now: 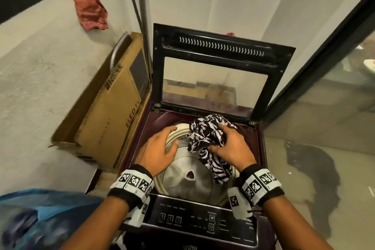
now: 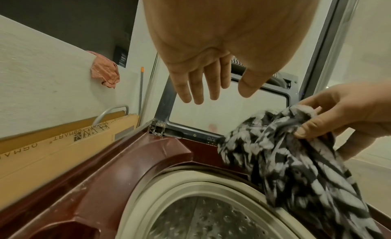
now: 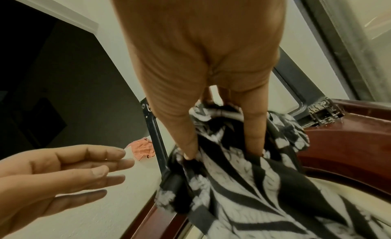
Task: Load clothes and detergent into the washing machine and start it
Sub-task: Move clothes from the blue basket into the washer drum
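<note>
right hand point(image 1: 233, 146) clutching zebra-print garment point(image 1: 209, 138)

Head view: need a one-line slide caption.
Right hand grips a black-and-white patterned garment over the open washing machine's drum; open left hand hovers beside it.

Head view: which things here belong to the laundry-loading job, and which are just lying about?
Part of the job:
- washing machine, lid raised
- drum, nothing seen in it yet
- black-and-white patterned garment, gripped by the right hand
- left hand, open over the drum

Lying about:
- red cloth on the ledge
- cardboard TV box
- blue plastic bag, contents unclear
</note>
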The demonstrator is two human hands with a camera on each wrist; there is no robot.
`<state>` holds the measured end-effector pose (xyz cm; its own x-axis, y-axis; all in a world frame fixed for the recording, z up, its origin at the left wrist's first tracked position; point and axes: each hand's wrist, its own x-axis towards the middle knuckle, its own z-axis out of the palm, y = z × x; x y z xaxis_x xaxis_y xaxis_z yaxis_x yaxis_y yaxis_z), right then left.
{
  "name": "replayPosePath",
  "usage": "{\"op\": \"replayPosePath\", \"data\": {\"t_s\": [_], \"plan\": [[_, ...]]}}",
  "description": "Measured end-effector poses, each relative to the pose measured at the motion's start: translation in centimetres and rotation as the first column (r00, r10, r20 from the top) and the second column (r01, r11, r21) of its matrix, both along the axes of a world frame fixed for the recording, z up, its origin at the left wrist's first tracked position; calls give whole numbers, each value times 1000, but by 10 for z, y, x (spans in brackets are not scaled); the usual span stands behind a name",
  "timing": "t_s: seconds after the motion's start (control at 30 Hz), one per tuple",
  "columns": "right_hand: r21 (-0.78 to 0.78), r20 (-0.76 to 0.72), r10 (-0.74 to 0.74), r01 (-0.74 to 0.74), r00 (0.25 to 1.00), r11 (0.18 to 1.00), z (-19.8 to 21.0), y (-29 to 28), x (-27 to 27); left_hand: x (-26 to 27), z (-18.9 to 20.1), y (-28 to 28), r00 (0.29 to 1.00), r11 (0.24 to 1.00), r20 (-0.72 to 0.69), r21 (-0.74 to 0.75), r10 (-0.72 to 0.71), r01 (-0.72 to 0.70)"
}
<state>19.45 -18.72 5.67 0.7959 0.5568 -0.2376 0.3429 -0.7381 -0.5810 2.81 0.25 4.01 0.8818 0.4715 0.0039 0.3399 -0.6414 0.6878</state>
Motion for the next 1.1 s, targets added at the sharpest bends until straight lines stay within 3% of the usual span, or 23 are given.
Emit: {"op": "replayPosePath", "data": {"t_s": [0.23, 0.37, 0.47, 0.63, 0.77, 0.83, 0.93, 1.0, 1.1], "plan": [[-16, 98, 92, -91, 991, 996, 5, 24, 0, -33, -5, 20, 993, 992, -17, -36, 118, -119], [23, 96, 307, -310, 947, 950, 18, 88, -33, -94, -11, 44, 942, 940, 4, -61, 336, -336], [41, 95, 531, -537, 842, 843, 28, 150, -81, -156, -18, 68, 846, 845, 2, -45, 533, -533], [-1, 111, 815, -820, 569, 573, 33, 274, -197, -297, -34, 105, 572, 571, -20, -24, 820, -821], [8, 117, 960, -967, 253, 253, 32, 361, -315, -419, -73, 117, 281, 280, -73, -21, 957, -960], [-10, 103, 991, -996, 89, 91, 21, 400, -375, -468, -103, 117, 174, 172, -121, -31, 977, -985], [-135, 43, 982, -975, -185, -177, -15, 448, -458, -511, -153, 113, 135, 125, -195, -62, 971, -990], [-279, -57, 934, -892, -354, -355, -52, 471, -510, -524, -186, 115, 159, 149, -197, -62, 967, -987], [-446, -191, 833, -710, -520, -545, -118, 488, -563, -523, -216, 124, 172, 166, -186, -47, 967, -985]]}}
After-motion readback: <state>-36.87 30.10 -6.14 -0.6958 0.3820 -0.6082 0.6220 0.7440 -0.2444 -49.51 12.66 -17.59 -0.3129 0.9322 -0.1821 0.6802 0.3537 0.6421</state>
